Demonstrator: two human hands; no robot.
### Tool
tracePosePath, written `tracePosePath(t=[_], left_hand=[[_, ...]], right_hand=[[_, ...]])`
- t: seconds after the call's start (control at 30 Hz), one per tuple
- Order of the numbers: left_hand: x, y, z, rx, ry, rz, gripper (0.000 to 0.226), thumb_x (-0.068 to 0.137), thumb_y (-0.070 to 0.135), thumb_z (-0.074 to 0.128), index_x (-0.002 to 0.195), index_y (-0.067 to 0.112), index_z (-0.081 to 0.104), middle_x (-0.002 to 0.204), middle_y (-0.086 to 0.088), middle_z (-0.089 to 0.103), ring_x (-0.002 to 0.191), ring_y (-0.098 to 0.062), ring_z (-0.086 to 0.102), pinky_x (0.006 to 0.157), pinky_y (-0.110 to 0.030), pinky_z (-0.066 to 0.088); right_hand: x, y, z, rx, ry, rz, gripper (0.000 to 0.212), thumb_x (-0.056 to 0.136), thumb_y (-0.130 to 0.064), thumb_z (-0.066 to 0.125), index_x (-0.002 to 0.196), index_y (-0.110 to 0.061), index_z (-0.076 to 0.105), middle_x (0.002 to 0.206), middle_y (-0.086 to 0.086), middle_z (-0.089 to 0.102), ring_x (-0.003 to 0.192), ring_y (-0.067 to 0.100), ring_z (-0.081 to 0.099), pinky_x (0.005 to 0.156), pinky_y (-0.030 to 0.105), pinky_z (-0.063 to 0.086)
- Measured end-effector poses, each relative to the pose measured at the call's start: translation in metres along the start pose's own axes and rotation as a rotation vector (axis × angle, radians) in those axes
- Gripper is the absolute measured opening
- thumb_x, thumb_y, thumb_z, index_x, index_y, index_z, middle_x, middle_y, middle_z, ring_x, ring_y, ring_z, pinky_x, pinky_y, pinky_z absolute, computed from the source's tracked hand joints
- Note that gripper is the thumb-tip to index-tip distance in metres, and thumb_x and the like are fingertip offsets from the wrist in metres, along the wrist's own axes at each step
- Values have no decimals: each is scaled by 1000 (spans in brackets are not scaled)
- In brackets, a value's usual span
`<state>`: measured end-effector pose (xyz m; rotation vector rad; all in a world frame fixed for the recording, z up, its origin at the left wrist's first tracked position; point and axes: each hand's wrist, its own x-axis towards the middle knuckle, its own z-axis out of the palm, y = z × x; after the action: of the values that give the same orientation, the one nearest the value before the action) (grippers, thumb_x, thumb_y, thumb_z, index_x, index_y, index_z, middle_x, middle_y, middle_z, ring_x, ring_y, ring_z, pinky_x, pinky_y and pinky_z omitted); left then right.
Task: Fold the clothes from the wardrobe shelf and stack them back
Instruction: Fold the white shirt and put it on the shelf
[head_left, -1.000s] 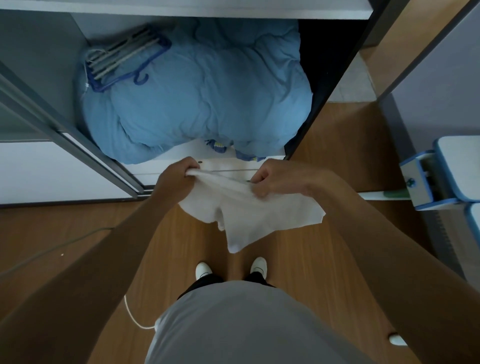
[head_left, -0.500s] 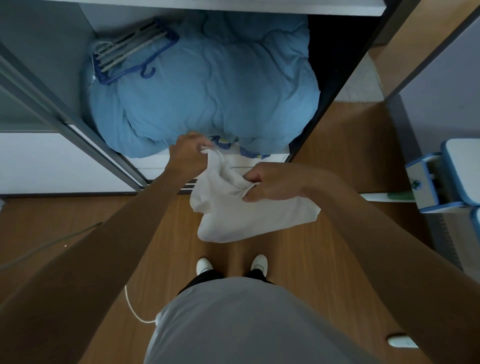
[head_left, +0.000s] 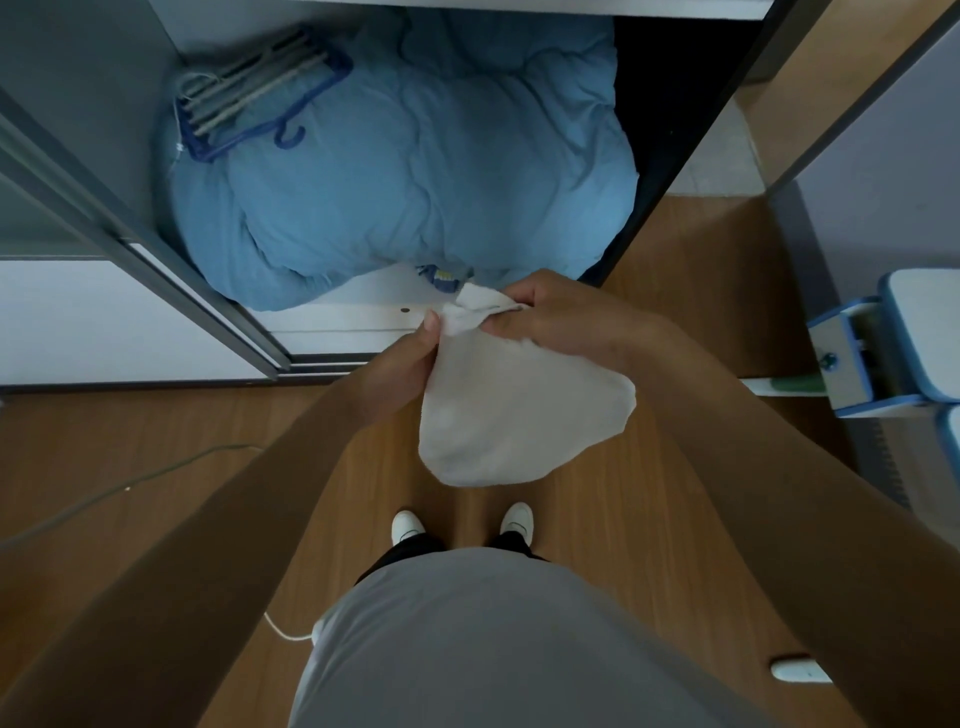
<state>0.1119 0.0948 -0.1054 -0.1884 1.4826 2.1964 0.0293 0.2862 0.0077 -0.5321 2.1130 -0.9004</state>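
A white garment (head_left: 519, 410) is held by its top edge in both hands, just in front of the open wardrobe (head_left: 337, 327).

Head view: both forearms are stretched forward and brought together at the middle. The left hand (head_left: 410, 358) is turned thumb-up, with the cloth's top edge pinched between thumb and fingers. The right hand (head_left: 550, 317), just to its right, is curled round the bunched top corner. The garment is hung below both grips as a rounded pouch above the wooden floor (head_left: 675, 291). Farther off, a blue duvet (head_left: 415, 171) is stuffed into the wardrobe, with hangers (head_left: 260, 93) laid on its far left.
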Motion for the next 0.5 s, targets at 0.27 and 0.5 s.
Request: tracePosePath(t=[0.27,0.5], left_hand=[[-3,25,21,469,77,-152,61,69,48,80,123,25,62,118,4,71,109,-16,67,99,-44,54],[-3,27,29,53,241,-46,38,79,39,74,110,17,72,111,-6,75,103,-23,71,82,-36,59]], right_hand=[[17,-2,-18,236,234,-30,9,86,-30,74,91,-26,79,88,-8,77,75,-1,70,66,13,53],[26,37,-26,873,341,178,49,91,-56,60,121,-18,66,103,2,74,88,13,72,78,31,59]])
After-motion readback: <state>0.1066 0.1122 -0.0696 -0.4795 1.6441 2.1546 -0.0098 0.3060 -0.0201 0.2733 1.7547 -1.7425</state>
